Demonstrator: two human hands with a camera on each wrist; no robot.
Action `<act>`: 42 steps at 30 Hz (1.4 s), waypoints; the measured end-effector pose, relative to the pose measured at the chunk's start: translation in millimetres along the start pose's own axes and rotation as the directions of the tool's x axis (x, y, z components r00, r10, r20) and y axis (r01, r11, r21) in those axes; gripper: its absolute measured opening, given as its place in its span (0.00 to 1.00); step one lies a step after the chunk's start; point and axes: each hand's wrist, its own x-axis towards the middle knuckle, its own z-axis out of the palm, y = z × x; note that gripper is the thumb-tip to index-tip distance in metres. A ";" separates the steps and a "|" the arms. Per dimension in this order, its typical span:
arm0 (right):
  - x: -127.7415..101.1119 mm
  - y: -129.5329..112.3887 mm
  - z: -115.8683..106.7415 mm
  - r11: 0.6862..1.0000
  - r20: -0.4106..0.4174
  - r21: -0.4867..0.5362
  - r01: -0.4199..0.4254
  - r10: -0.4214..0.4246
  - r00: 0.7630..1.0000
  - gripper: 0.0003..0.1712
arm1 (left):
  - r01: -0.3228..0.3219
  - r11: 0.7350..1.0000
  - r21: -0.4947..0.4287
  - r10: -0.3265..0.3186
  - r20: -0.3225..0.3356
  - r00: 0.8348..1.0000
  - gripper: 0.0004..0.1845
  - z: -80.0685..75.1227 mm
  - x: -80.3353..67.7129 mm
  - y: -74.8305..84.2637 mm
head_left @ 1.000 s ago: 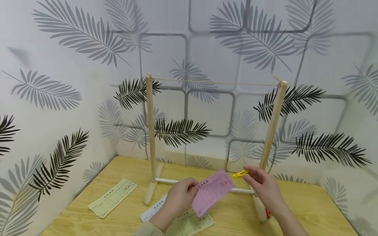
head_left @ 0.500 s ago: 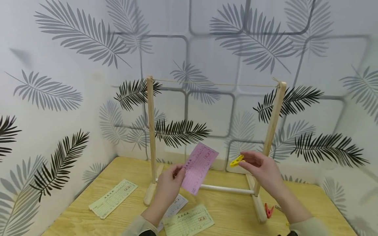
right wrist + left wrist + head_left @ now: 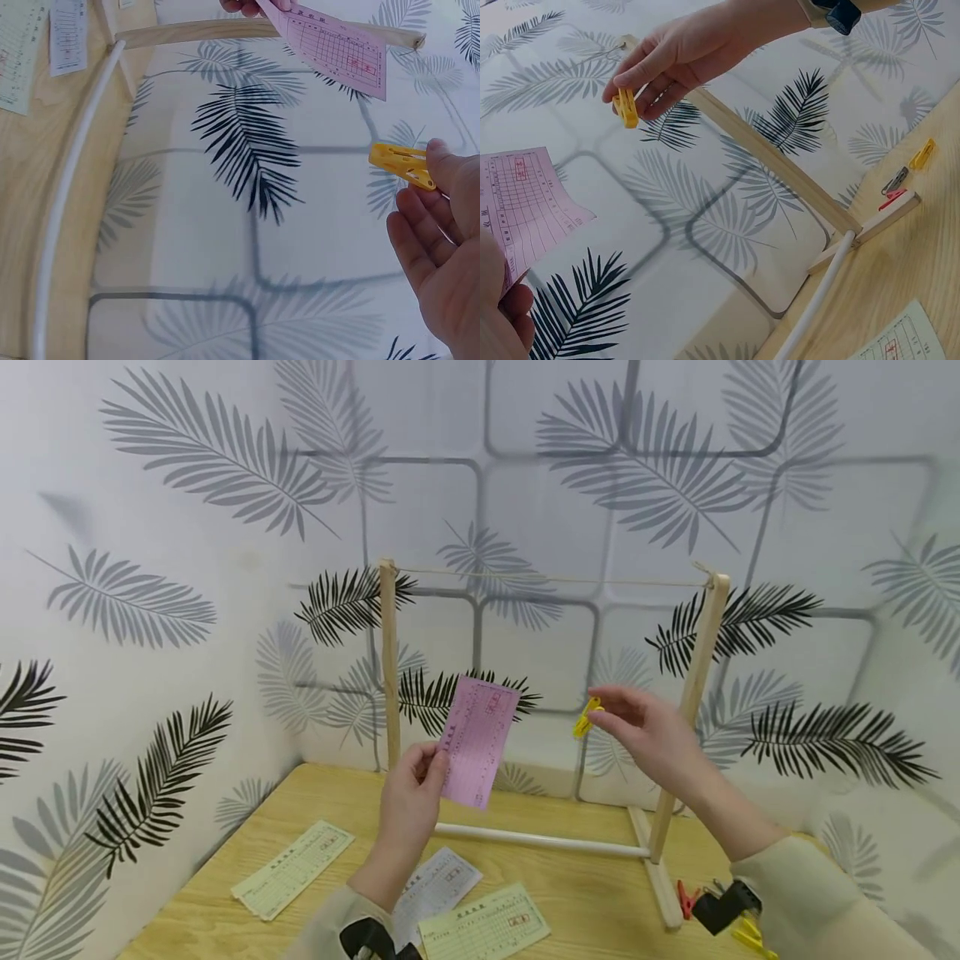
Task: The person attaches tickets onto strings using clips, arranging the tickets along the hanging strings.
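Observation:
My left hand point(image 3: 411, 793) pinches a pink printed slip point(image 3: 480, 743) by its left edge, thumb in front. The slip stands nearly upright above the table, below the string point(image 3: 547, 579) of a wooden frame. To the right, my right hand point(image 3: 652, 735) holds a yellow clothespin point(image 3: 587, 718) between thumb and fingers. In the right wrist view the yellow clothespin point(image 3: 403, 163) points away from the fingertips, toward the pink slip point(image 3: 334, 49). Slip and clothespin are apart. The string, tied between two wooden posts point(image 3: 693, 702), has nothing hanging on it.
Green slips point(image 3: 294, 868) lie at the left of the table. A white slip point(image 3: 435, 889) and another green slip point(image 3: 487, 927) lie at the front. Red point(image 3: 892, 199), grey point(image 3: 894, 181) and yellow clothespins point(image 3: 922, 154) lie by the right foot. A white bar point(image 3: 532, 839) joins the posts low down.
Both hands have risen toward the string. The pink slip has turned from slanted to nearly upright and moved up and left; the yellow clothespin has swung from level to steeply tilted.

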 end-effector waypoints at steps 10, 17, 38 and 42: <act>42.9 -40.3 -8.2 0.985 -0.064 -0.095 0.148 -0.154 0.986 0.20 | -0.001 0.993 -0.115 -0.005 -0.055 0.998 0.11 -6.4 24.9 13.4; 75.1 -78.8 -9.5 0.981 -0.081 -0.097 0.170 -0.178 0.981 0.18 | 0.001 0.993 -0.122 -0.015 -0.111 0.994 0.11 -11.8 40.9 22.9; 163.4 -145.0 19.1 0.979 -0.087 -0.097 0.180 -0.189 0.978 0.17 | 0.016 0.987 -0.159 -0.038 -0.142 0.989 0.12 -22.3 73.6 39.5; 174.9 -155.3 28.1 0.980 -0.099 -0.098 0.176 -0.185 0.978 0.17 | 0.031 0.989 -0.143 -0.053 -0.153 0.987 0.12 -25.2 78.2 38.6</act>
